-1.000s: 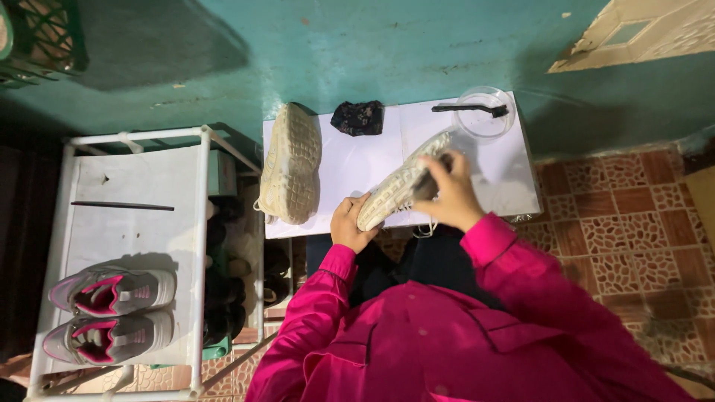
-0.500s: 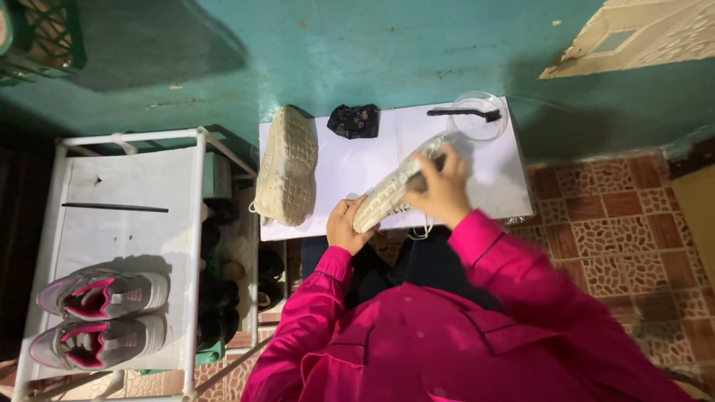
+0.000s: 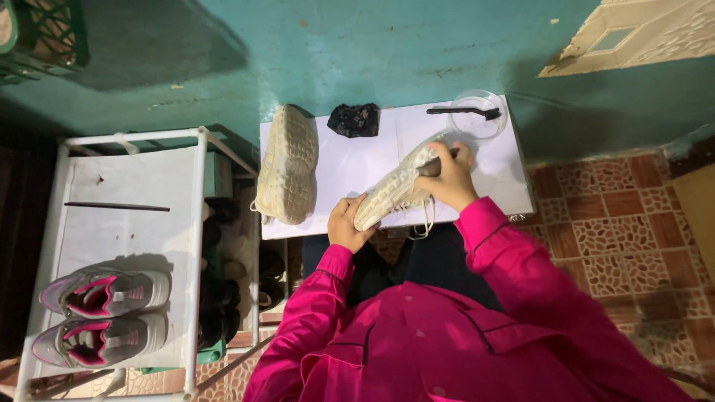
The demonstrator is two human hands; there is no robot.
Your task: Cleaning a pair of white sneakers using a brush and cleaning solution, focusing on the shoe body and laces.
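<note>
The left hand (image 3: 347,225) is gripping the near end of a cream sneaker (image 3: 392,192), holding it sole-up and tilted over the front edge of the white table (image 3: 350,175). The right hand (image 3: 449,177) is pinching a small dark item against the sole's far end; what it is cannot be told. A second cream sneaker (image 3: 287,164) is lying sole-up to the left, beside a crumpled black cloth (image 3: 355,119).

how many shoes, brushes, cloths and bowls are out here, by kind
Pale shoes: 2, one held in the left hand and rubbed by the right hand, one sole-up on the white table
Grey-pink shoes: 2
Black brush: 1
Clear bowl: 1
Dark cloth: 1
Total: 7
</note>
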